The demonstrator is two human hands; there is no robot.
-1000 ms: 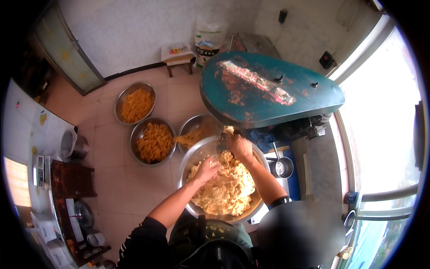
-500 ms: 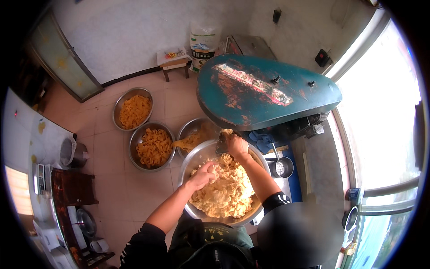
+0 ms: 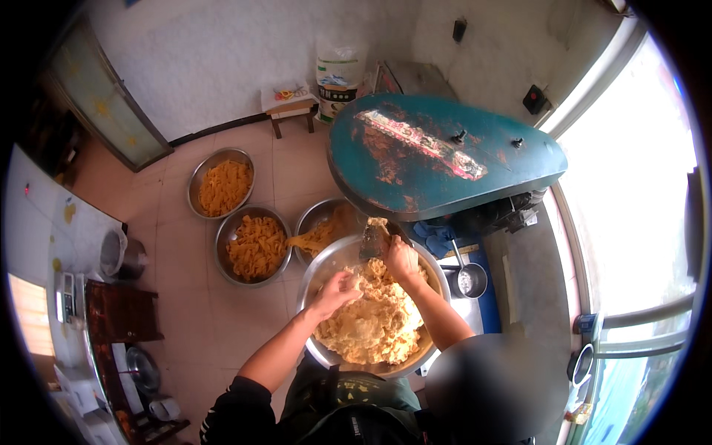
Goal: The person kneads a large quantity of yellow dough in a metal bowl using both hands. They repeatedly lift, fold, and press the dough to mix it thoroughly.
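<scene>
The pale, crumbly dough (image 3: 371,326) lies heaped in the big metal bowl (image 3: 314,282) right in front of me, and plenty of it is loose and unworked. My left hand (image 3: 337,293) is over the heap with its fingers curled; I can't tell whether a clump sits between them. My right hand (image 3: 403,259) is at the far side of the bowl, beside a dark metal piece (image 3: 371,243) with a lump of dough (image 3: 377,222) at its top. Its fingers are bent, but I can't make out what, if anything, they grip.

Beyond the bowl, a good deal looks finished: orange strips (image 3: 256,241) fill much of the middle basin (image 3: 222,257), and more lie in the far basin (image 3: 191,185). The third basin (image 3: 307,217) holds some too, with one band reaching across to the middle one; my bowl and the green machine cover (image 3: 445,159) partly hide it. The works under that cover are mostly out of sight, and a blurred dark shape (image 3: 486,386) blocks my right sleeve.
</scene>
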